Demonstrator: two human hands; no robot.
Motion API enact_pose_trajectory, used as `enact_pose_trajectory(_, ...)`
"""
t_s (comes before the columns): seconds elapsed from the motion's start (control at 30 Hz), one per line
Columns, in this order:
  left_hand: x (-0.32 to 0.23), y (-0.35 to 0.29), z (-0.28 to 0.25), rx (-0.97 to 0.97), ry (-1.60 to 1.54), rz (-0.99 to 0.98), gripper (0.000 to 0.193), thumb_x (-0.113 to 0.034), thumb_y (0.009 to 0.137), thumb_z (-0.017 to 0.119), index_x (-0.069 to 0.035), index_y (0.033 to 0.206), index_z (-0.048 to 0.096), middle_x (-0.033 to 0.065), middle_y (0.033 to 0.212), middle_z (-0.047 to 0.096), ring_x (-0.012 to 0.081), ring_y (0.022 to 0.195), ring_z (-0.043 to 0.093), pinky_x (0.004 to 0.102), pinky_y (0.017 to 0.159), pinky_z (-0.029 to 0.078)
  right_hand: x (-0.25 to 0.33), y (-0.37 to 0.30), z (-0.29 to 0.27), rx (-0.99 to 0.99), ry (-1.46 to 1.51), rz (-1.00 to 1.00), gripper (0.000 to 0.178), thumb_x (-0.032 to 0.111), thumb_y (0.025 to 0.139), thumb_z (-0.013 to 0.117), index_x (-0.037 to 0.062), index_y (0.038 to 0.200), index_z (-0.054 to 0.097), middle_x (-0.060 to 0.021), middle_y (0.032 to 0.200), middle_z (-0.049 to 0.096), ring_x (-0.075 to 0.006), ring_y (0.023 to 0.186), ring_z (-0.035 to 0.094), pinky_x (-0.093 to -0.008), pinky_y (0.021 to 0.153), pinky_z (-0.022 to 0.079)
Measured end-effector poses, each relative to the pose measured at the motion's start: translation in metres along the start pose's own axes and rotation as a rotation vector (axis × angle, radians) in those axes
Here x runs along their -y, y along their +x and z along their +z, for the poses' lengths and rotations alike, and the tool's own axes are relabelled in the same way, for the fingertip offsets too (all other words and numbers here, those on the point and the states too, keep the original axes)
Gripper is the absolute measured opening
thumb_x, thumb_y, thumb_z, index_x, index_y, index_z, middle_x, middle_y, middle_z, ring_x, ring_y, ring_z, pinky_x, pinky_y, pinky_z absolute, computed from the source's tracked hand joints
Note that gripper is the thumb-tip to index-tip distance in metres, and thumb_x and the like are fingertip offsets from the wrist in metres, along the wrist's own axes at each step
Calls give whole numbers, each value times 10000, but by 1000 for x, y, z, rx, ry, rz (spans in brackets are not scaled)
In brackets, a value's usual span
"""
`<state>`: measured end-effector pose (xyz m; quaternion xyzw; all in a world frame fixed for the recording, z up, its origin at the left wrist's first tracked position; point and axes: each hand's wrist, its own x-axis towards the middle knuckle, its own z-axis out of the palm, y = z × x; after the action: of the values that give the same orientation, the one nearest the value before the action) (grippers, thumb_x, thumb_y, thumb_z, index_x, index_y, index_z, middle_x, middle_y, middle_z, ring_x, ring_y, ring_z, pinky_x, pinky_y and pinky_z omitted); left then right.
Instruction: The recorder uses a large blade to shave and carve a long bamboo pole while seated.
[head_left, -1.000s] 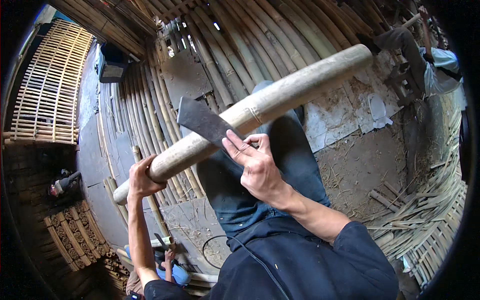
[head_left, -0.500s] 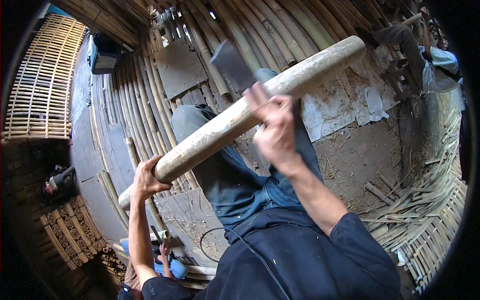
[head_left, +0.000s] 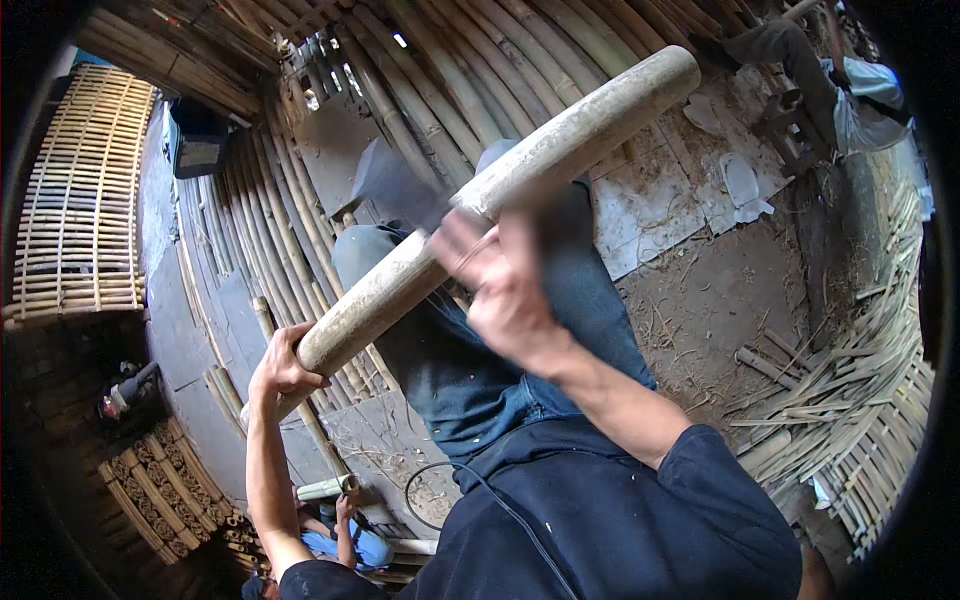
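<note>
A thick, pale bamboo pole (head_left: 575,130) lies slantwise over my thighs, its far end up to the right. My left hand (head_left: 280,368) is wrapped round it near its lower left end. My right hand (head_left: 505,295), smeared by motion, is closed at the pole's middle and grips a broad-bladed knife (head_left: 395,185). The grey blade extends to the upper left, over the pole's far side, and is blurred. Where its edge meets the bamboo, if it does, I cannot make out. A dark blur beside my right hand hides part of the pole's underside.
Bamboo poles (head_left: 470,80) cover the floor ahead. A slatted bamboo panel (head_left: 80,190) stands at the left, stacked bundles (head_left: 165,490) below it. A co-worker (head_left: 360,545) handles a bamboo piece (head_left: 325,488) at lower left; another person (head_left: 865,105) is at upper right. Split strips (head_left: 850,390) lie right.
My right hand and the knife have moved left and slightly down along the pole. The pole's far end appears a little further left and higher. My left hand keeps its grip.
</note>
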<state>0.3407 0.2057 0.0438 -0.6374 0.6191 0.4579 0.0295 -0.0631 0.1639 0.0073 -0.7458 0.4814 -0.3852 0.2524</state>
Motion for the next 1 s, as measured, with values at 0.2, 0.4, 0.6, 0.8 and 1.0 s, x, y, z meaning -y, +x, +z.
enact_pose_trajectory(0.2, 8, 6, -14, 94, -8, -66, 807, -277, 443, 940, 7, 1174, 750, 82, 997, 761, 192, 964, 704, 379, 933, 562, -8, 10, -4, -24, -30, -13, 665, -153, 796, 566, 117, 1365, 782, -147, 1459, 718, -295, 1110, 537, -346, 1037, 506)
enact_pose_trajectory(0.4, 34, 25, -23, 208, -45, -106, 772, -294, 444, 935, 23, 1119, 738, 41, 965, 726, 151, 934, 670, 354, 893, 552, -17, 16, -5, -122, -66, 29, 735, -161, 793, 545, 134, 1439, 734, -203, 1405, 732, -293, 1094, 556, -332, 993, 470)
enact_pose_trajectory(0.6, 67, 11, -29, 232, -185, -185, 746, -250, 447, 934, 13, 1117, 740, 7, 943, 719, 141, 915, 671, 332, 870, 562, -2, 0, 13, 61, 52, -58, 641, -149, 812, 555, 132, 1334, 798, -149, 1441, 728, -293, 1138, 544, -356, 1052, 500)
enact_pose_trajectory(0.8, 78, 25, -38, 345, -117, -183, 720, -263, 416, 930, 8, 1058, 749, -7, 934, 721, 145, 900, 668, 326, 810, 544, -29, 26, -12, -103, -57, 54, 753, -162, 759, 555, 117, 1434, 735, -196, 1471, 693, -282, 1102, 562, -339, 1015, 463)
enact_pose_trajectory(1.0, 81, 24, -46, 284, -227, -233, 755, -236, 408, 920, 7, 1101, 748, 13, 992, 746, 161, 958, 686, 312, 868, 549, 5, -10, 28, 106, 126, -36, 750, -146, 723, 583, 181, 1365, 793, -136, 1448, 725, -267, 1164, 606, -362, 1094, 434)
